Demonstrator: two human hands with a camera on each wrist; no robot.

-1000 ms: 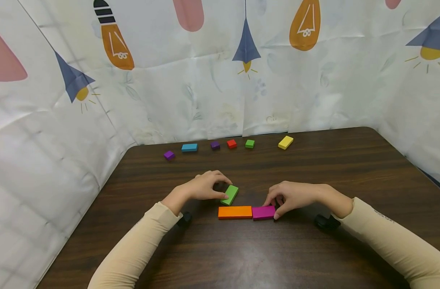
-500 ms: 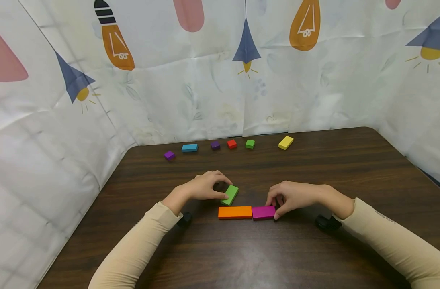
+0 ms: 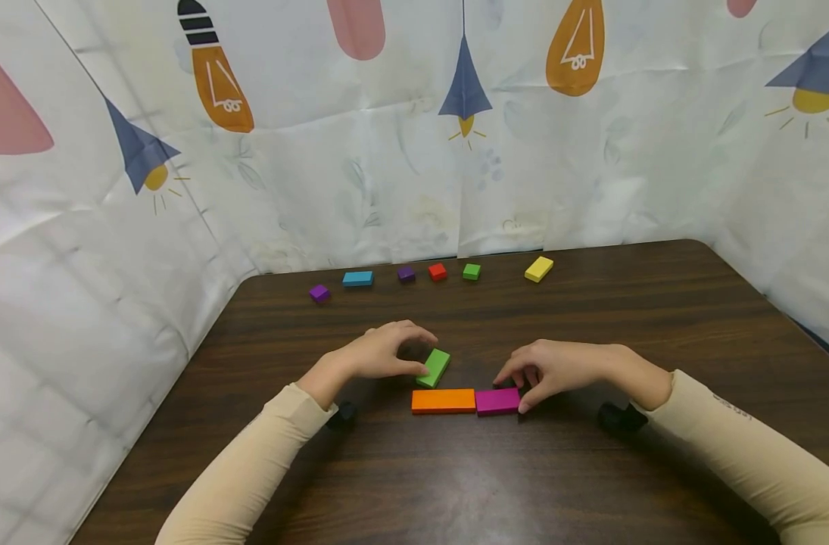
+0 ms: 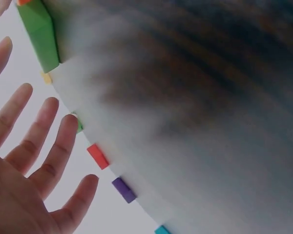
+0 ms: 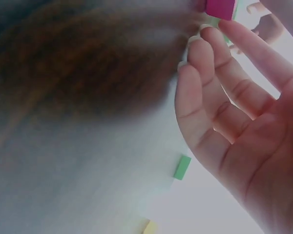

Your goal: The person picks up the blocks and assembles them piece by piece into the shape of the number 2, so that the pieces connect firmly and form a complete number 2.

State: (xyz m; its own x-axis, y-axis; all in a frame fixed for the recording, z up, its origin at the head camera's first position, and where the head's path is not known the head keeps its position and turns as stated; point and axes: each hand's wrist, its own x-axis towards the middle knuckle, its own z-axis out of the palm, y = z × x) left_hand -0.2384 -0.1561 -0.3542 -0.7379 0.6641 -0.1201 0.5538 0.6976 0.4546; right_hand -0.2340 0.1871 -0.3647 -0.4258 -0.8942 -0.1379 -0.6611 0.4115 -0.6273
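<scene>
Near the table's middle, an orange block (image 3: pixel 444 401) and a magenta block (image 3: pixel 498 402) lie end to end. A light green block (image 3: pixel 433 368) lies at a slant just behind the orange one. My left hand (image 3: pixel 384 351) is over the green block's left side, its thumb overlapping the block and its index finger raised above the far end. The left wrist view shows its fingers spread. My right hand (image 3: pixel 557 369) is at the magenta block, thumb tip at the right end and index fingertip close by the far edge. Its index finger looks fairly straight in the right wrist view.
Along the back of the dark wooden table (image 3: pixel 482 484) lie a purple block (image 3: pixel 319 293), a blue block (image 3: pixel 357 278), a dark purple block (image 3: pixel 406 274), a red block (image 3: pixel 437 272), a small green block (image 3: pixel 472 271) and a yellow block (image 3: pixel 539 269). A patterned curtain (image 3: pixel 400 182) hangs behind.
The left index finger has lifted slightly from the green block, and the left wrist has shifted left. The right index fingertip has moved a little left, away from the thumb. The blocks stay put.
</scene>
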